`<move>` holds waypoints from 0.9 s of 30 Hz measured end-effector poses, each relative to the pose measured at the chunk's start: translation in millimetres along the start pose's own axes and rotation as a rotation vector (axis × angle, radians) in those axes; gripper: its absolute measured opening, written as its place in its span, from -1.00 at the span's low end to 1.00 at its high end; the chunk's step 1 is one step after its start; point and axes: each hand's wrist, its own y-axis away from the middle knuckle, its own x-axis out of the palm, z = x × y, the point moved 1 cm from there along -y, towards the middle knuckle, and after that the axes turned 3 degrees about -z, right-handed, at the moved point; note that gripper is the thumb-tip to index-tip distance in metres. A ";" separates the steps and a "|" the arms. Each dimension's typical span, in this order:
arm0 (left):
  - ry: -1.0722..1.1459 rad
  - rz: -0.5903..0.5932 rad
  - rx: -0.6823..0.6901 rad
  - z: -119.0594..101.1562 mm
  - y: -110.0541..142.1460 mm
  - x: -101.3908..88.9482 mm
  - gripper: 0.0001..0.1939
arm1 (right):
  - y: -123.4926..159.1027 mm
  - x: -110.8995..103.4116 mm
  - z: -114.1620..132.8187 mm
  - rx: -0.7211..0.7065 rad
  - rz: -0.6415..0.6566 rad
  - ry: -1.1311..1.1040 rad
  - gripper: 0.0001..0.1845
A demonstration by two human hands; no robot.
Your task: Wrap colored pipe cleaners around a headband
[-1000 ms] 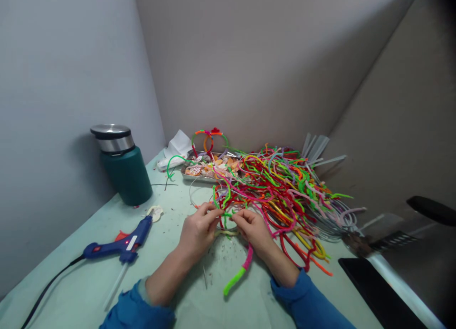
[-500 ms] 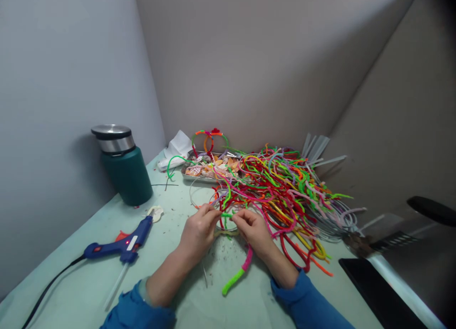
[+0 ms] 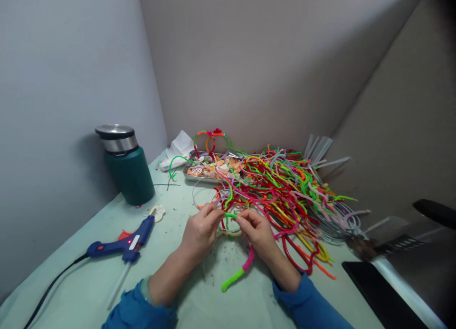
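Both hands meet over the pale green table (image 3: 89, 267). My left hand (image 3: 200, 231) and my right hand (image 3: 255, 229) each pinch an end of a short green pipe cleaner piece (image 3: 230, 215) between fingertips. A pink and green pipe cleaner (image 3: 239, 272) runs out under my right wrist onto the table. Just beyond my fingers lies a large tangle of coloured pipe cleaners (image 3: 285, 191).
A blue hot glue gun (image 3: 123, 245) with its cord lies at the left. A dark green flask with a steel lid (image 3: 126, 165) stands by the left wall. A metal tray of shells (image 3: 210, 169) sits at the back, clear glue sticks (image 3: 318, 153) behind the tangle, a black tablet (image 3: 377, 295) at the right.
Hands stay pinched on the green piece; the long green end that stood up near my left fingers has been drawn down. The view has shifted slightly.
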 end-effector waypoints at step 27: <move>0.230 -0.035 -0.056 -11.0 -8.5 -11.5 -0.82 | 4.1 -4.7 -2.8 0.142 0.158 -0.379 -0.81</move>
